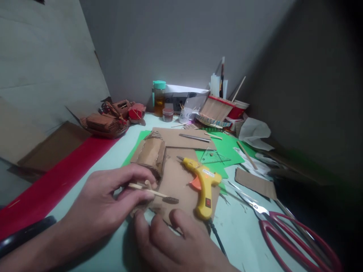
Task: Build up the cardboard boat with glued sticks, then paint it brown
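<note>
My left hand (104, 204) pinches a thin wooden stick (150, 192) with a dark tip, held flat just in front of a small curved corrugated cardboard model (150, 153). My right hand (176, 245) rests low at the near edge, fingers pressing on a flat cardboard sheet (181, 181) under the model. A yellow hot glue gun (202, 183) with an orange trigger lies on that sheet, just right of the stick's tip, nozzle pointing away from me.
Red-handled scissors (289, 230) lie at right. A green sheet (229, 147) holds a clear set square (211, 156), a metal ruler (194, 138) and cardboard. A red paper strip (56, 177) runs at left. Brown cardboard models (107, 121), a jar (159, 98) and cups (238, 109) stand behind.
</note>
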### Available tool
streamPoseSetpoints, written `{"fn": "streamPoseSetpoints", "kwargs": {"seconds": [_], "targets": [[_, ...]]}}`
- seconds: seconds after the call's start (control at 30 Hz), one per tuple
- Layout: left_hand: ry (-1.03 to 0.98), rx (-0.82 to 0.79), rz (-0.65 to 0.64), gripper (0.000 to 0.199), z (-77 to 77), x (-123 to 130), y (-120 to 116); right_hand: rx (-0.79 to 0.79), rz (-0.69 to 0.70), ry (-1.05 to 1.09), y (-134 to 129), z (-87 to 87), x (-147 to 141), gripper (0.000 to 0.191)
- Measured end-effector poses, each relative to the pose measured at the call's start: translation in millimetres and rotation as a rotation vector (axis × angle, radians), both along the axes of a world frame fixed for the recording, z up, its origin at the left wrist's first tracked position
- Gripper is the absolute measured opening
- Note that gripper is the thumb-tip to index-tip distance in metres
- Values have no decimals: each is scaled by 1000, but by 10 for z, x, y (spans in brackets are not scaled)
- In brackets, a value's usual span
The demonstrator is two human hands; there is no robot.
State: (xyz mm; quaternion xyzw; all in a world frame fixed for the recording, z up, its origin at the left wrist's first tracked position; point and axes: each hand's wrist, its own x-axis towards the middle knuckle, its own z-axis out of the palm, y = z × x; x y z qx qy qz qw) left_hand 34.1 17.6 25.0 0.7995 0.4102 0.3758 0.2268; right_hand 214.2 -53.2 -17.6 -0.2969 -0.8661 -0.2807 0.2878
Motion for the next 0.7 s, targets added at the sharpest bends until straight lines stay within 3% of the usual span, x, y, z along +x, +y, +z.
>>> {"fn": "streamPoseSetpoints", "kwargs": {"seconds": [0.17, 0.4, 0.6, 0.7], "targets": [[-28, 15, -3, 8, 15, 25, 27, 27, -73, 124, -21, -192, -140, 28], [-67, 36, 29, 9, 16, 56, 48, -21, -8, -15, 28, -73, -36, 30], [-68, 28, 5, 10, 21, 41, 36, 5, -59, 132, 27, -197, -132, 36], [-52, 10, -14, 11, 20, 35, 31, 11, -65, 90, 16, -192, -132, 36]]}}
